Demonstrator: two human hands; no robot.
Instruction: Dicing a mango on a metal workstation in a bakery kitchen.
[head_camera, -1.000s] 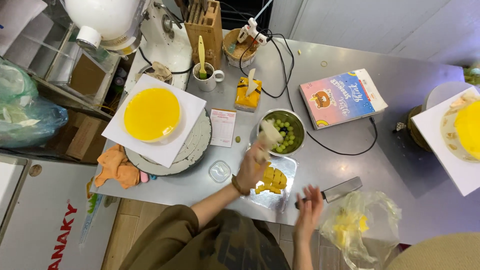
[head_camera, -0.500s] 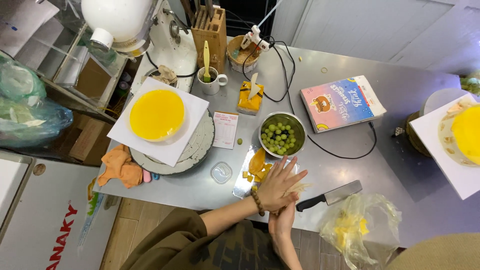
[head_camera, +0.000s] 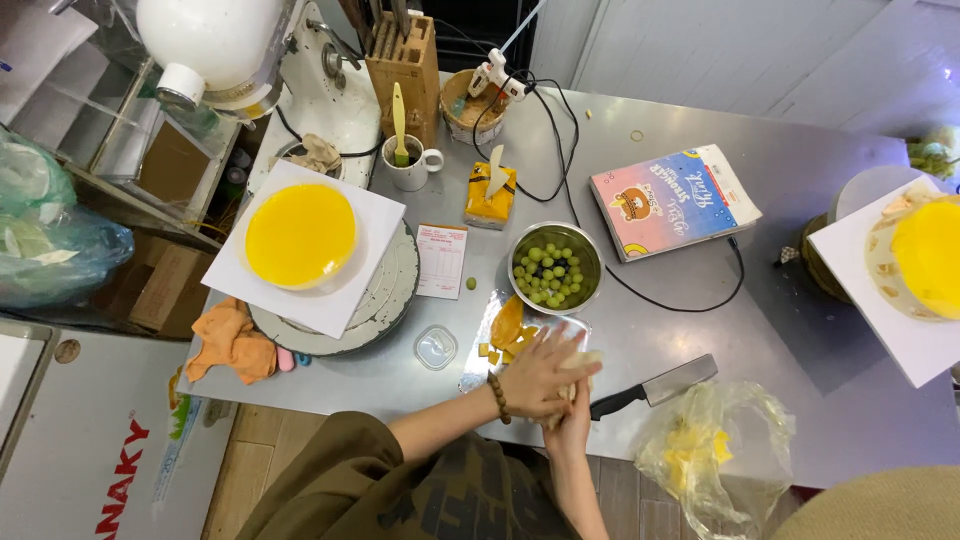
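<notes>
The steel worktop (head_camera: 700, 300) is filling most of the frame, running from the centre out to the right edge. At the upper left a white stand mixer (head_camera: 250, 60) is standing at the back, and below it a yellow glazed cake (head_camera: 300, 235) is sitting on a white square board on a turntable. A colourful book (head_camera: 672, 200) is lying right of centre, and a crumpled clear plastic bag (head_camera: 715, 450) with yellow scraps is slumping at the lower right. In the middle, a metal bowl of green grapes (head_camera: 555, 268) is resting just above a small metal tray (head_camera: 520, 340) carrying orange-yellow fruit pieces (head_camera: 505, 330). A cleaver (head_camera: 655, 385) is lying just right of the hands. At lower centre the left hand (head_camera: 535, 375) is lying over the right hand (head_camera: 570, 410), both pressing together at the tray's lower right corner; a pale piece (head_camera: 583, 360) is showing between them, the fingers curling around it, though I cannot tell how firmly they are clamping. A single grape (head_camera: 470, 284) is sitting alone left of the bowl.
</notes>
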